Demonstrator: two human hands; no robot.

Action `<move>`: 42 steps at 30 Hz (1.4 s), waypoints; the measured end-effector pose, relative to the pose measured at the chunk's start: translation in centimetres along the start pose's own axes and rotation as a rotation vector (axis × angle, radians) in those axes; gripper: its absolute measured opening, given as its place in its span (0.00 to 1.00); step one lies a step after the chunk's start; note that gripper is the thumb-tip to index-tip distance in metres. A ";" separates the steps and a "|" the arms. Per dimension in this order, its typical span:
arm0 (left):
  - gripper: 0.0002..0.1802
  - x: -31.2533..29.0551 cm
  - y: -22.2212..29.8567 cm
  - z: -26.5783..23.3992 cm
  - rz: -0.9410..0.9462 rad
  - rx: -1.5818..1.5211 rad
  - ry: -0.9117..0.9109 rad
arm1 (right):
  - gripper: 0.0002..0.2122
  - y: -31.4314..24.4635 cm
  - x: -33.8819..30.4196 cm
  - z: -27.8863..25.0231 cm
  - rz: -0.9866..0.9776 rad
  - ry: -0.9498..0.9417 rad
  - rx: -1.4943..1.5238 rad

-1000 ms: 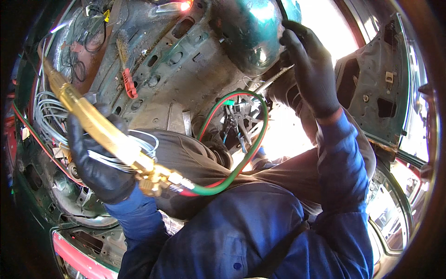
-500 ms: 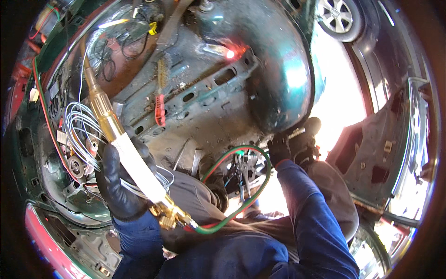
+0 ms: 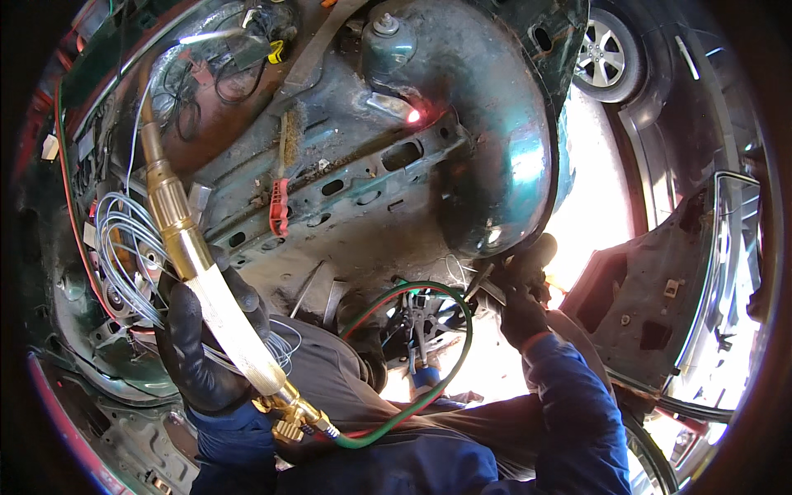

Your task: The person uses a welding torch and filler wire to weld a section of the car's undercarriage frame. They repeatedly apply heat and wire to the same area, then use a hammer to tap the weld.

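My left hand, in a black glove, is wrapped round the pale handle of a brass gas torch. A loose coil of thin grey wire is held in the same hand. Red and green hoses run from the torch's valve end and loop to the right. My right hand, also gloved in black, is low beside the rounded green metal panel. Its fingers look closed by a narrow grey strip, but what they grip is hidden. A small spot glows red on the bodywork.
A wire brush with a red handle lies on the green car body. Pliers and other tools stand below, between my legs. A car door panel is at the right, and a dark car's wheel stands beyond.
My right hand has drawn back and right, and its fingers now look closed. My left hand and the torch have shifted slightly left and down. The red glow has dimmed.
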State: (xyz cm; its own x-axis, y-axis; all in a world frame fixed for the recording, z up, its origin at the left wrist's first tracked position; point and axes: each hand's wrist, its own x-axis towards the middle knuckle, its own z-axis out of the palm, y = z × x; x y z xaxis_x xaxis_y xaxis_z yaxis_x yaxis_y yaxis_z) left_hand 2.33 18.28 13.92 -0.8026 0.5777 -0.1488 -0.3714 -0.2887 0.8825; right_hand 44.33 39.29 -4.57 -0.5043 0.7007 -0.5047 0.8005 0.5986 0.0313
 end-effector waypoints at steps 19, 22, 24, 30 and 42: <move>0.26 -0.4 1.7 0.3 -0.210 -0.136 0.100 | 0.12 -8.5 -2.9 -13.3 -0.159 0.365 0.760; 0.25 -0.7 1.3 0.7 -0.215 -0.016 0.127 | 0.13 -12.1 -0.1 -13.4 -0.042 0.319 0.981; 0.25 -0.5 1.4 1.1 -0.227 0.006 0.163 | 0.14 -12.7 2.0 -13.9 -0.200 0.538 0.772; 0.23 0.5 0.8 -0.4 -0.211 -0.120 0.007 | 0.17 -14.3 5.6 -15.8 -0.224 0.578 0.902; 0.23 2.0 -1.7 -2.5 0.025 -0.066 -0.051 | 0.14 -4.4 0.1 1.8 -0.044 0.313 0.440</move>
State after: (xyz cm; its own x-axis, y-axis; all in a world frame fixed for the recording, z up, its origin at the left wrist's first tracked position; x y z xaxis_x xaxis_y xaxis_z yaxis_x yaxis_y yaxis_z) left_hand 0.16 18.05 11.02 -0.7879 0.6072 -0.1026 -0.3826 -0.3522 0.8542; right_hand 41.35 36.03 -6.30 -0.5590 0.8010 -0.2141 0.8026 0.4580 -0.3822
